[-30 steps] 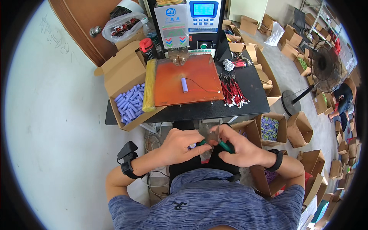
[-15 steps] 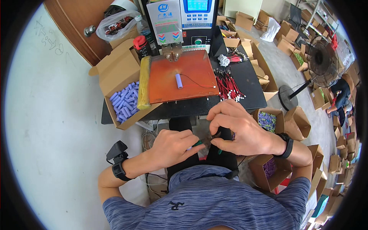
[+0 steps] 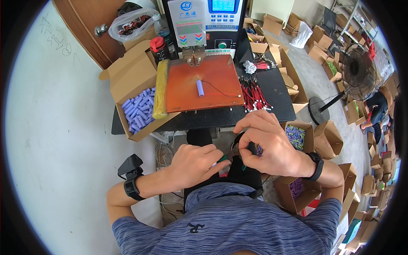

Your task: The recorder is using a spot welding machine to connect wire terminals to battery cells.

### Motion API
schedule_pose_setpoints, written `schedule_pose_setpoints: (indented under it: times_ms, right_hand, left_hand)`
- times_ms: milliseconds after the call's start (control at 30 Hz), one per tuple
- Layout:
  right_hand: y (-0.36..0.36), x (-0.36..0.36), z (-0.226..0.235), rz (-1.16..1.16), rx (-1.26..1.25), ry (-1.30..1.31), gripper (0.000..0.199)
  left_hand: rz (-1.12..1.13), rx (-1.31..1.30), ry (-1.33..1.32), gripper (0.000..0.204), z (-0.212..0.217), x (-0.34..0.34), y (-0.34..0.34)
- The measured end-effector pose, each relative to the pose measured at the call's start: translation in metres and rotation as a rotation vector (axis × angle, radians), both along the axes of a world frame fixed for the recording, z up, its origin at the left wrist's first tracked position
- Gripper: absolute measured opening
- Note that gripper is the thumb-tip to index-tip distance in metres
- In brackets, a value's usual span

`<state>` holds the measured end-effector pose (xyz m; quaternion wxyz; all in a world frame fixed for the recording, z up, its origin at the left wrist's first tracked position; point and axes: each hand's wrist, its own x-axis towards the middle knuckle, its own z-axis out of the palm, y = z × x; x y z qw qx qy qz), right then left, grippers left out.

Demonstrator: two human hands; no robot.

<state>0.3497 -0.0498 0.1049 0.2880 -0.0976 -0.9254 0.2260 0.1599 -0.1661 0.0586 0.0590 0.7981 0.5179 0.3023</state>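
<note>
My left hand (image 3: 196, 163) is closed over my lap. Between its thumb and fingers pokes a small green piece (image 3: 222, 159), with a hint of purple beside it; the rest is hidden by the fingers. To its right, my right hand (image 3: 270, 146) curls thumb and forefinger together, and a tiny green bit (image 3: 244, 168) shows below the thumb tip. What the right fingers hold is too small to make out. Beyond both hands, a purple cylindrical battery cell (image 3: 200, 88) with a thin lead lies on the orange work mat (image 3: 182, 95), untouched.
A spot welding machine (image 3: 223, 36) stands behind the mat. Left of it, an open carton (image 3: 127, 78) holds many purple cells. Red-black wire leads (image 3: 255, 95) lie on the black table (image 3: 280, 106). Cartons and a standing fan (image 3: 357, 70) fill the right; another person bends there.
My right hand has shifted slightly right, and its thumb and forefinger have drawn closer. My left hand stays nearly in place. The view has tilted a little.
</note>
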Motion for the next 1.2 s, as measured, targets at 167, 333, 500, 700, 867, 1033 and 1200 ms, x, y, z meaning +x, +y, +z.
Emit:
schedule_pose_setpoints:
  times_ms: [167,333,500,700,867,1033,1200]
  right_hand:
    - [0.002,0.0,-0.002,0.042,0.04,-0.046,0.014]
    - [0.012,0.003,-0.005,0.182,-0.24,-0.129,0.01]
    - [0.017,0.005,0.001,0.135,-0.542,-0.223,0.005]
    - [0.022,0.011,0.0,0.078,-0.801,-0.199,0.005]
    - [0.031,0.016,-0.009,0.091,-0.652,-0.203,0.013]
    - [0.03,0.03,-0.037,0.168,-0.844,-0.277,0.024]
    - [0.011,0.035,-0.043,0.331,-0.921,-0.388,0.025]
  left_hand:
    - [0.007,-0.017,-0.001,0.024,-0.001,0.0,-0.002]
    - [-0.059,-0.134,0.031,0.028,0.004,-0.001,-0.003]
    - [-0.079,-0.133,0.028,0.028,0.002,-0.002,-0.004]
    - [-0.075,-0.121,-0.043,0.025,-0.004,-0.008,-0.009]
    - [-0.074,-0.13,-0.038,0.024,-0.006,-0.014,-0.009]
    - [-0.019,-0.024,-0.177,0.022,-0.007,-0.011,-0.001]
    - [-0.034,-0.039,-0.304,0.022,-0.023,0.0,0.019]
